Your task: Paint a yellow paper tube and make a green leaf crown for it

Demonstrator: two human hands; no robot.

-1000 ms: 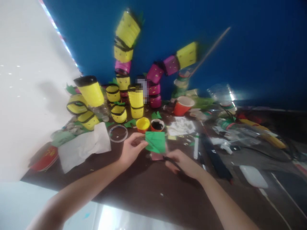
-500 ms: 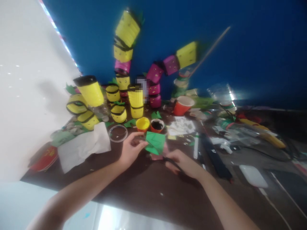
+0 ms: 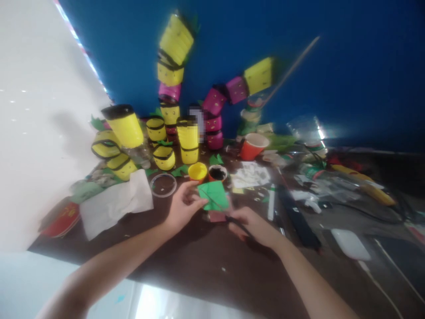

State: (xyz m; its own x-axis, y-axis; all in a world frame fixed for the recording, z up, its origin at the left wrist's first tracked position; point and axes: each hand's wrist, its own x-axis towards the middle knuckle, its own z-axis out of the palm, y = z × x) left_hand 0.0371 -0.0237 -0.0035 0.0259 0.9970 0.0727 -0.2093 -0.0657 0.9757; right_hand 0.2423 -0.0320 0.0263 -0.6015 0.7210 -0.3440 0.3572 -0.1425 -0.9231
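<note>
Between my two hands is a green sheet (image 3: 215, 195), held at its left edge by my left hand (image 3: 186, 204), thumb and fingers pinched on it. My right hand (image 3: 250, 225) grips a dark-handled tool (image 3: 239, 224), whose thin tip reaches toward the sheet; its exact shape is blurred. Beneath the green sheet lies a small pink piece (image 3: 217, 216) on the dark table (image 3: 186, 270). Just behind the sheet stand a yellow cup (image 3: 198, 171) and a small cup with dark contents (image 3: 218, 173).
Yellow containers with black bands (image 3: 164, 158) stand at the back left. A white cloth (image 3: 116, 206) lies left, a clear ring (image 3: 163, 184) beside it. On the right are a red cup (image 3: 254, 147), a white marker (image 3: 271, 203), a dark strip (image 3: 302, 221) and a white box (image 3: 351, 244).
The green sheet has tilted and shifted slightly left in my left hand, showing more of the pink piece below. My right hand has hardly moved.
</note>
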